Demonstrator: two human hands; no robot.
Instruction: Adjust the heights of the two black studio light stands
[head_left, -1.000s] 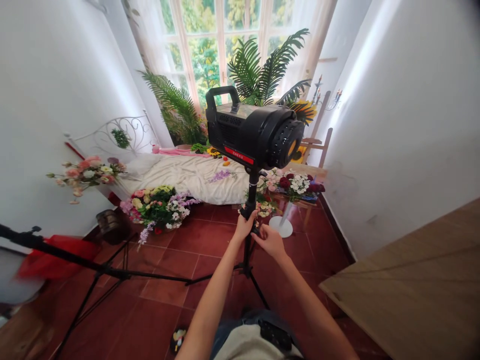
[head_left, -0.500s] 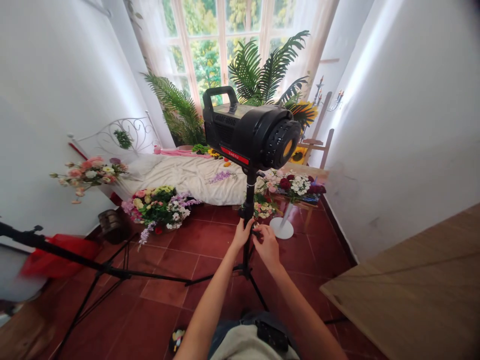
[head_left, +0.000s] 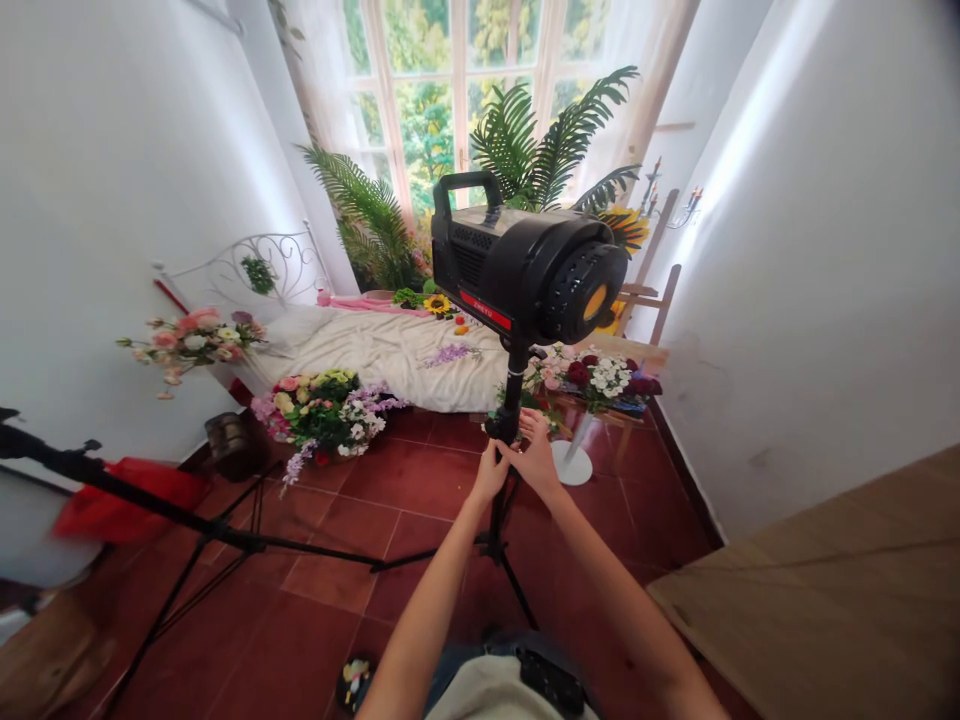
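A black studio light with a top handle and a red label is mounted on a black light stand. My left hand is closed around the stand's pole, just below a joint under the light. My right hand is at the same height on the right side of the pole, with its thumb against the pole and its fingers curving behind it. The far side of the pole, where the fingertips rest, is partly hidden.
Another black stand stretches across the left, its legs over the red tiles. Behind are a bed, flower bunches and a white round base. A wooden board lies at the lower right.
My right hand has moved from beside the pole to against it, its fingers now reaching behind. The light appears slightly farther right in the view, and the background has shifted right too.
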